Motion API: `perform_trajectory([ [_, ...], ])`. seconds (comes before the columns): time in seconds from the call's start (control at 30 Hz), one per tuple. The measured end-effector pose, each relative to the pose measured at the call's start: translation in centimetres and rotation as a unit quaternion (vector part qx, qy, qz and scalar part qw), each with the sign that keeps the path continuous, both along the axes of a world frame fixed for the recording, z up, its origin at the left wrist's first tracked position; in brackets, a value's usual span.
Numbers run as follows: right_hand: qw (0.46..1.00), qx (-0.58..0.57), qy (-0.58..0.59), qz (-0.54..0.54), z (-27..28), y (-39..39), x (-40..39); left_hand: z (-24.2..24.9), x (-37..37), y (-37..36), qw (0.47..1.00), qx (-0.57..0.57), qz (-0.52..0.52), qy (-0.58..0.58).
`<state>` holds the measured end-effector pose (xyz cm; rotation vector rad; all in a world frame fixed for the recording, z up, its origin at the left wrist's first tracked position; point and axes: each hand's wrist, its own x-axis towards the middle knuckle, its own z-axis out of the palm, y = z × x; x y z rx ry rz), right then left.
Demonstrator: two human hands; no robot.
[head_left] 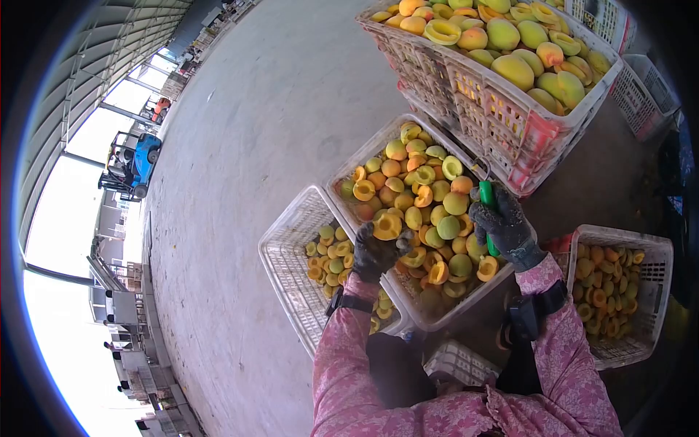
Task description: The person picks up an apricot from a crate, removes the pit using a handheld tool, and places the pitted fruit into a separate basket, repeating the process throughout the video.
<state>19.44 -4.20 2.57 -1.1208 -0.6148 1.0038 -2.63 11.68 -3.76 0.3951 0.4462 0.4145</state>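
In my gloved left hand (374, 255), a peach half (386, 226) is pinched with its orange cut face up, over the middle crate (435, 320). My gloved right hand (507, 231) wraps around a green-handled pitting tool (486, 195), whose thin curved metal loop points away from me near the crate's right rim. Below both hands, the middle crate is filled with halved peaches (425, 175), some cut side up and some skin side up. The fingers of the left hand partly cover the fruit beneath.
A tall crate (502, 109) heaped with larger peach halves stands at the upper right. Other crates of halves flank me, one at left (280, 240) and one at right (648, 335). Empty-looking crates (641, 95) sit far right. A blue forklift (133, 166) is in the distance.
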Motion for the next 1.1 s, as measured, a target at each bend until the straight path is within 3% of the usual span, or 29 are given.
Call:
perform_trajectory([
  [0.03,1.000,-0.002,0.001,0.001,0.0,0.0,0.0,0.0,-0.2,-0.1,0.937,0.309,-0.013,0.160],
  [0.07,1.000,-0.003,0.001,0.001,0.0,0.0,0.0,0.1,-0.5,-0.3,0.758,0.579,-0.025,0.300],
  [0.1,1.000,-0.003,0.000,0.000,0.0,0.1,0.2,0.2,-1.1,0.0,0.758,0.580,-0.025,0.298],
  [0.13,1.000,-0.001,0.002,0.005,0.0,0.1,0.3,0.3,-2.5,0.7,0.908,0.363,-0.024,0.208],
  [0.17,1.000,0.001,0.005,0.011,-0.2,0.1,0.4,0.4,-4.0,1.5,0.988,0.117,-0.022,0.102],
  [0.23,1.000,0.000,0.003,0.007,-0.4,0.0,0.6,0.2,-8.0,3.8,0.896,0.276,-0.093,0.335],
  [0.27,1.000,0.001,0.001,0.005,-0.5,0.0,0.7,-0.2,-10.2,5.0,0.843,0.281,-0.107,0.447],
  [0.3,1.000,-0.001,0.002,0.003,-0.3,0.0,0.8,-0.7,-11.7,5.6,0.776,0.282,-0.120,0.552],
  [0.33,1.000,0.000,0.004,0.003,0.0,0.1,0.8,-0.7,-11.5,5.3,0.407,0.544,-0.171,0.713],
  [0.37,1.000,0.000,0.007,0.002,0.2,0.1,0.6,-0.9,-11.2,5.0,0.407,0.544,-0.174,0.713],
  [0.43,1.000,-0.003,0.008,-0.003,0.2,0.3,0.2,-0.3,-8.3,3.7,0.283,0.720,-0.026,0.633],
  [0.5,1.000,-0.006,0.008,-0.008,0.0,0.4,-0.1,-1.5,-4.0,1.9,0.559,0.649,-0.097,0.508],
  [0.53,1.000,-0.001,0.009,-0.001,-0.1,0.4,-0.1,-2.7,-1.9,0.6,0.605,0.626,-0.161,0.465],
  [0.57,1.000,0.004,0.011,0.007,-0.2,0.4,-0.1,-2.7,0.1,-1.1,0.597,0.615,-0.233,0.459],
  [0.6,1.000,0.002,0.010,0.008,-0.4,0.3,-0.1,-5.4,0.7,-1.7,0.451,0.738,-0.272,0.422],
  [0.63,1.000,-0.012,-0.010,0.005,-0.5,0.3,0.0,-7.8,1.4,-2.3,0.364,0.727,-0.359,0.458],
  [0.73,0.999,-0.021,-0.029,0.006,-0.5,0.5,0.8,-4.8,1.9,-2.4,0.350,0.711,-0.395,0.465],
  [0.8,1.000,-0.020,-0.021,0.009,-0.7,0.2,0.8,-3.3,-0.3,-1.8,0.526,0.605,-0.255,0.541],
  [0.87,1.000,-0.025,-0.012,0.010,-0.6,0.2,0.7,-0.8,-2.5,-0.1,0.503,0.590,-0.224,0.591],
  [0.9,1.000,-0.023,-0.012,0.010,-0.5,0.3,0.6,0.8,-4.1,1.0,0.433,0.608,-0.262,0.611],
  [0.93,1.000,-0.020,-0.011,0.005,-0.5,0.4,0.5,1.3,-5.9,2.2,0.407,0.609,-0.280,0.621],
  [0.97,1.000,-0.018,-0.009,-0.002,-0.5,0.4,0.4,2.0,-6.2,3.4,0.298,0.605,-0.346,0.653],
  [1.03,1.000,-0.023,-0.015,0.008,-0.3,0.2,0.4,3.4,-5.2,4.1,0.304,0.613,-0.276,0.675],
  [1.1,0.999,-0.025,-0.024,0.016,-0.1,0.5,0.4,1.4,-2.7,4.7,0.384,0.706,-0.146,0.577],
])
